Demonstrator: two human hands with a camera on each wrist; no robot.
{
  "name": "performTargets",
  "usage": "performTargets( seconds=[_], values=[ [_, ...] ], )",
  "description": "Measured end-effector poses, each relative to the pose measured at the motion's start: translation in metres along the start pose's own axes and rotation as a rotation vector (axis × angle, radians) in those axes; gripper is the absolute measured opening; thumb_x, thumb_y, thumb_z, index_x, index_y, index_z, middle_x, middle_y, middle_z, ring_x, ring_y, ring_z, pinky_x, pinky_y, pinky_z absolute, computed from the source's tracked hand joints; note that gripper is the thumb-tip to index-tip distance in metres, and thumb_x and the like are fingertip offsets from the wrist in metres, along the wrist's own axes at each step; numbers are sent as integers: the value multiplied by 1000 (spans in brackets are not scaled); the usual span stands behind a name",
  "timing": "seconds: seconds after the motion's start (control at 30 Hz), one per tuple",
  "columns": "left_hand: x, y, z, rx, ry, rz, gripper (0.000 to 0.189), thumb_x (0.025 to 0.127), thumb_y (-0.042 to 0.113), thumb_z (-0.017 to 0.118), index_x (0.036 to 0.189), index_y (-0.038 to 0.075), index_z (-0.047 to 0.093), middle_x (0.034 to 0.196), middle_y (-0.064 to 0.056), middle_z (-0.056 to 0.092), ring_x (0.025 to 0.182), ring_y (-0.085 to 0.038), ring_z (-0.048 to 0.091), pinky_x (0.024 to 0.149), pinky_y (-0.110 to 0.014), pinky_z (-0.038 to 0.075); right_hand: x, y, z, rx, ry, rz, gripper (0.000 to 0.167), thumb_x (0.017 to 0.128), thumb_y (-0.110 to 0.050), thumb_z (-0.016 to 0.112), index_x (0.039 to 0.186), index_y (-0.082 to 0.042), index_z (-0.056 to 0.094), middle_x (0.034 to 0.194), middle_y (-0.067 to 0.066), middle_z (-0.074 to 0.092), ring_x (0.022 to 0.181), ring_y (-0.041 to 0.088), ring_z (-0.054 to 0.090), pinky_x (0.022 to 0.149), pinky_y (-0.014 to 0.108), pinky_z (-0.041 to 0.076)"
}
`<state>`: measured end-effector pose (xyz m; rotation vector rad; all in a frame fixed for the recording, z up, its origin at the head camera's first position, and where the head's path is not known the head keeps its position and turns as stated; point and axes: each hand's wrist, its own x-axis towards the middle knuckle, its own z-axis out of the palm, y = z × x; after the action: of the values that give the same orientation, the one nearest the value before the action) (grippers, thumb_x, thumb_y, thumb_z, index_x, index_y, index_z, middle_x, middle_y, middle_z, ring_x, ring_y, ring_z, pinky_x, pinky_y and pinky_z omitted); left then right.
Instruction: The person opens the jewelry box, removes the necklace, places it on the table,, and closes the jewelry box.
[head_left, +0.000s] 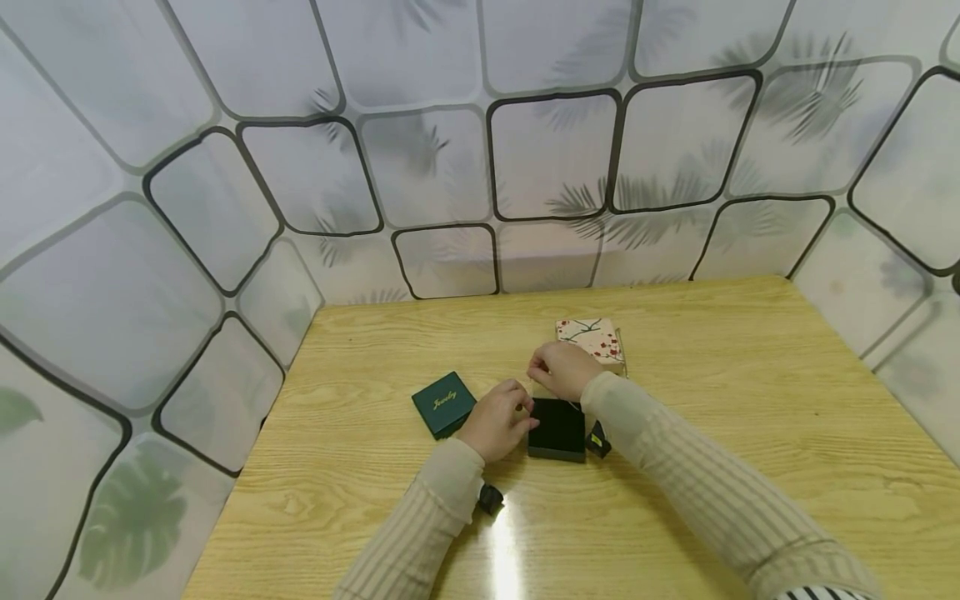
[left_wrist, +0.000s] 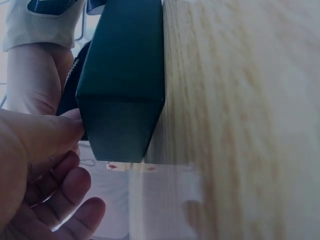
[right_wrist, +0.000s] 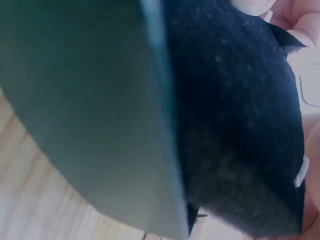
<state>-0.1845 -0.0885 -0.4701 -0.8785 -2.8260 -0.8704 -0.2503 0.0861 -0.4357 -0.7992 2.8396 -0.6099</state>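
A dark green box base [head_left: 557,455] sits in front of me, with a black felt pad [head_left: 557,423] in it. The right wrist view shows this pad [right_wrist: 235,115] curving at its edge beside the green wall. My left hand [head_left: 495,421] pinches the pad's corner, its thumb [left_wrist: 72,122] at the box edge and the other fingers loosely bent. Over the far edge, my right hand [head_left: 566,369] has its fingertips drawn together on a thin chain necklace, mostly hidden. Part of the chain [left_wrist: 71,72] lies along the black pad in the left wrist view.
Left of the base lies a green lid [head_left: 445,404] lettered "Jewelry". A cream box with red blossoms [head_left: 592,340] stands behind my right hand. All rest on a wooden table [head_left: 360,500], with patterned cloth walls [head_left: 427,175] at its back and sides.
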Motion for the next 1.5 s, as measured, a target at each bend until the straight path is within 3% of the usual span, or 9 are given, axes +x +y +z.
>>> performTargets(
  seconds=[0.3, 0.87, 1.03, 1.17, 1.5],
  values=[
    [0, 0, -1, 0, -19, -4, 14, 88, 21, 72, 90, 9, 64, 97, 2, 54, 85, -11, 54, 75, -22, 49, -4, 9, -2, 58, 42, 27, 16, 97, -25, 59, 95, -13, 69, 89, -2, 66, 71, 10, 59, 67, 32, 52],
    [0, 1, -1, 5, -58, -28, 14, 91, 24, 69, 91, 13, 60, 102, 2, 56, 89, -10, 55, 75, -23, 50, -26, 24, -19, 203, 222, 0, 17, 97, -25, 60, 96, -13, 72, 86, -6, 64, 70, 11, 56, 65, 32, 49],
    [-1, 2, -1, -1, -72, -40, 14, 92, 24, 68, 92, 14, 59, 104, 2, 57, 92, -10, 57, 77, -22, 50, -33, 27, -25, 254, 231, 28, 15, 97, -25, 60, 92, -15, 70, 86, -5, 63, 75, 14, 56, 70, 33, 49],
    [0, 3, -2, -8, -77, -40, 14, 92, 23, 68, 91, 14, 58, 105, 2, 56, 92, -10, 57, 77, -22, 50, -39, 32, -29, 290, 227, 46, 17, 97, -24, 59, 94, -12, 71, 86, -2, 64, 68, 17, 54, 64, 34, 48],
    [-1, 3, -2, -15, -79, -35, 14, 92, 23, 67, 87, 15, 57, 108, 2, 56, 91, -10, 57, 75, -22, 50, -51, 46, -32, 288, 254, 116, 22, 98, -27, 58, 100, -9, 70, 91, 1, 65, 69, 16, 55, 62, 33, 48]
  ],
)
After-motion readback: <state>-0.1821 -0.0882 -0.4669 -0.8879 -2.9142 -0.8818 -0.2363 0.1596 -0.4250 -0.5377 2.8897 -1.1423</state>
